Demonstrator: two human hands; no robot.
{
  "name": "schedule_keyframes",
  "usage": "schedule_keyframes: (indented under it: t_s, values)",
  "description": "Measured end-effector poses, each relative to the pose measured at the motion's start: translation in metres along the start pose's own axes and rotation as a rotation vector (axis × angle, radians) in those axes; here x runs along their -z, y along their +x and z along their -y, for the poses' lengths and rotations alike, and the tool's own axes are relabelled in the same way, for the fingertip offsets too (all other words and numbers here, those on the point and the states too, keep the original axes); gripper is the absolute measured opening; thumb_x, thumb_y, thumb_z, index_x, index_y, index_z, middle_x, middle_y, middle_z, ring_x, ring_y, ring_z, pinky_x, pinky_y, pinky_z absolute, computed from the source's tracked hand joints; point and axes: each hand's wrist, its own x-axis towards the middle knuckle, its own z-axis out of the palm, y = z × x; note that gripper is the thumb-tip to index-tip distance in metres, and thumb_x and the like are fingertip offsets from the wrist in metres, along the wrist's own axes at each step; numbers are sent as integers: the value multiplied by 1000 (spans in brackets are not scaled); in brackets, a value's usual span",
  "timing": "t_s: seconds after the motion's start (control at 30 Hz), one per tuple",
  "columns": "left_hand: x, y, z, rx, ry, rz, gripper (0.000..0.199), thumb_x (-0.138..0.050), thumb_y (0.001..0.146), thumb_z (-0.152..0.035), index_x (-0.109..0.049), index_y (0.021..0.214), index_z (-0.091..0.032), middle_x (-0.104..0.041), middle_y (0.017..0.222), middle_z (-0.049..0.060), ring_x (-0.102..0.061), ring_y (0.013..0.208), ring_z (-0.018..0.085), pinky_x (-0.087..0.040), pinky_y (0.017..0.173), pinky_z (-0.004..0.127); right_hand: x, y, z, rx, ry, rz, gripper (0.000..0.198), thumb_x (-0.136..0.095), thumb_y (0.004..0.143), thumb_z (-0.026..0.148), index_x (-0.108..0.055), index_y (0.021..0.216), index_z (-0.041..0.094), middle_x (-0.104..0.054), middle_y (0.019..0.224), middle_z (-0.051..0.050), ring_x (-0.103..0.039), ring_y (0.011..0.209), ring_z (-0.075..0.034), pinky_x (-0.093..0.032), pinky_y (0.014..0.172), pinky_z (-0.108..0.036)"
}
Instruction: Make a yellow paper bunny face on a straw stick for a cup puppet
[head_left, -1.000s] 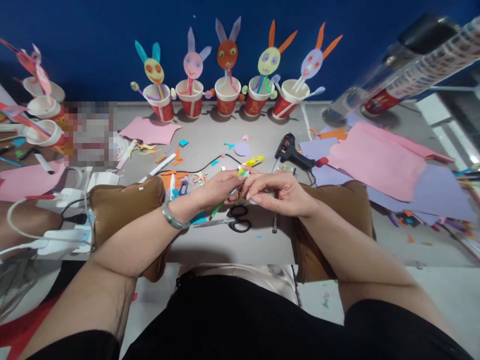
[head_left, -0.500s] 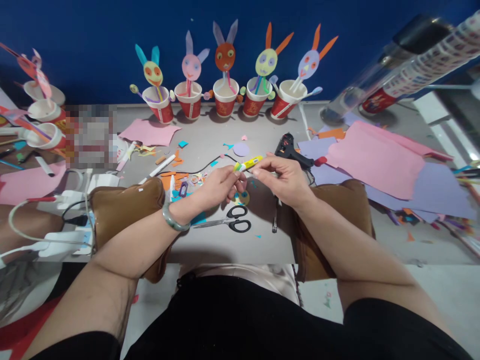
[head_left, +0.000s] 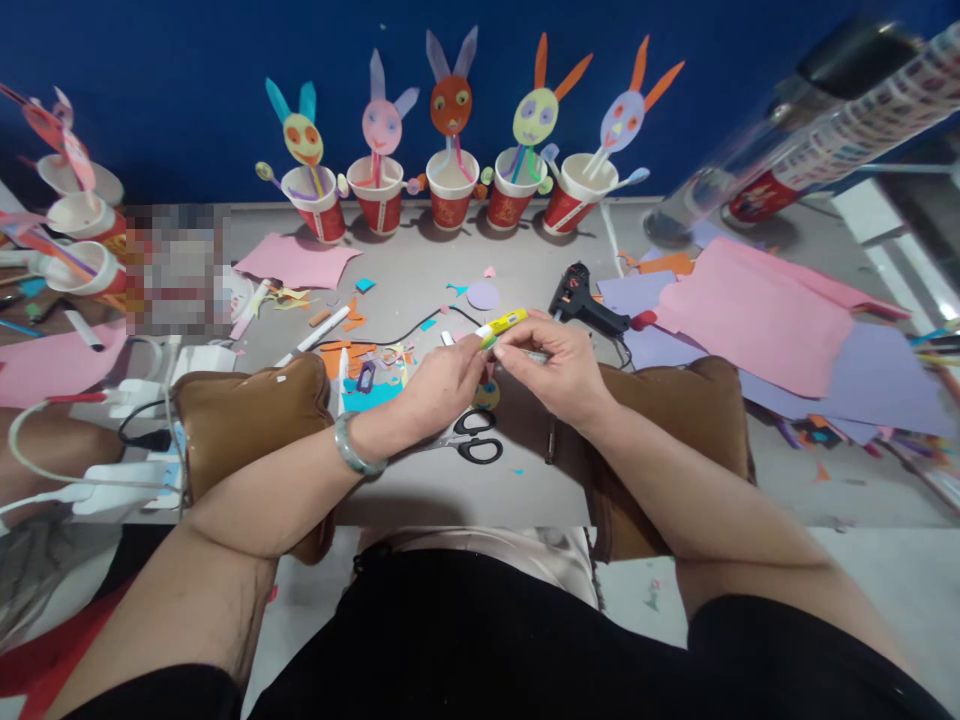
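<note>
Right now, both bare hands are close together just beyond the black-handled metal scissors (head_left: pixel 459 438). Left hand (head_left: pixel 444 385) curled, its grip out of sight; right hand (head_left: pixel 559 365) with thumb and forefinger nearly meeting at a slim green piece (head_left: pixel 489 342). Which one clamps it, I can't tell, nor whether the yellow pen-shaped tube (head_left: pixel 506 323) is held or lies behind. Far beyond the scissors, five red-and-white paper cups (head_left: pixel 453 208) carry eared paper faces, finished by the look of them! Against the scissors' handles, a round yellow paper face (head_left: pixel 487 394), partly covered, has blue eyes but shows no ears, so seemingly incomplete.
</note>
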Motion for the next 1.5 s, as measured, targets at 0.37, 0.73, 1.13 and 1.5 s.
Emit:
schedule_keyframes:
  t_s: [0.37, 0.73, 1.13, 1.5]
  values:
    - [-2, -3, -5, -2, 162, 2, 18, -38, 98, -16, -56, 95, -18, -62, 78, 5, -52, 64, 17, -37, 65, 30, -6, -2, 7, -60, 135, -26, 14, -69, 82, 25, -64, 70, 21, -71, 70, -1, -66, 70, -16, -55, 75, -33]
    - [0, -2, -9, 22, 278, 27, 25, -33, 103, -20, -58, 106, -15, -64, 86, 9, -57, 68, 19, -38, 64, 31, -10, -3, 3, 19, -24, -114, 9, -64, 80, 20, -64, 71, 23, -71, 70, 0, -63, 70, -17, -51, 85, -40]
    - [-2, -2, -12, 21, 553, 20, 23, -33, 103, -18, -55, 112, -13, -71, 98, 14, -71, 83, 25, -45, 63, 32, -17, -5, 3, 28, -133, -208, 8, -67, 81, 22, -63, 74, 23, -61, 66, 2, -58, 68, -17, -48, 81, -37]
    - [-5, -2, -3, -54, 620, -109, 23, -34, 103, -20, -57, 108, -15, -71, 94, 14, -70, 78, 24, -44, 61, 31, -23, -5, 5, -81, 80, -206, 35, -78, 82, 36, -46, 91, 25, -55, 57, 9, -60, 59, -15, -51, 72, -35]
